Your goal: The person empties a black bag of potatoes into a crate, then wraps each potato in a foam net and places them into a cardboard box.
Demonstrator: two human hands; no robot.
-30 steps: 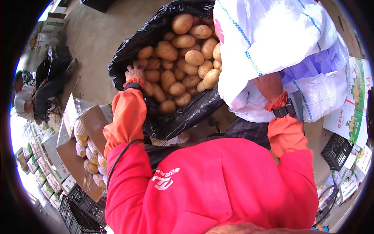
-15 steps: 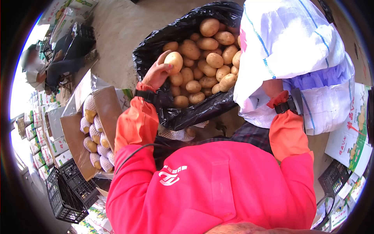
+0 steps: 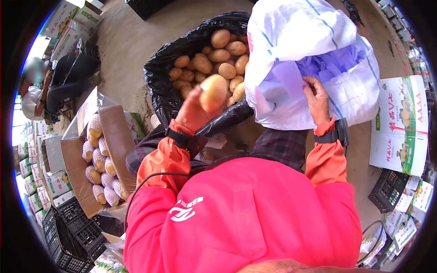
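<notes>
My left hand [image 3: 192, 110] is closed round a large potato [image 3: 213, 92], slightly blurred, lifted over the near edge of a black plastic bag [image 3: 159, 75]. Many loose potatoes [image 3: 227, 70] fill that bag. At the mouth of a white woven sack [image 3: 291, 41], my right hand [image 3: 318, 102] pinches a pale purple foam net sleeve [image 3: 287, 76] between thumb and fingers. More purple foam net sleeves [image 3: 334, 63] are bunched inside the sack.
To the left stands an open cardboard box [image 3: 119, 136] with net-wrapped potatoes [image 3: 99, 159]. Black plastic crates [image 3: 75, 232] lie at lower left, another crate [image 3: 388, 189] at right near a printed potato carton [image 3: 400, 125]. Another person [image 3: 34, 98] sits at far left.
My left hand has brought the potato toward my body and right. My right hand has come out of the sack with a foam net sleeve. The view has shifted.
</notes>
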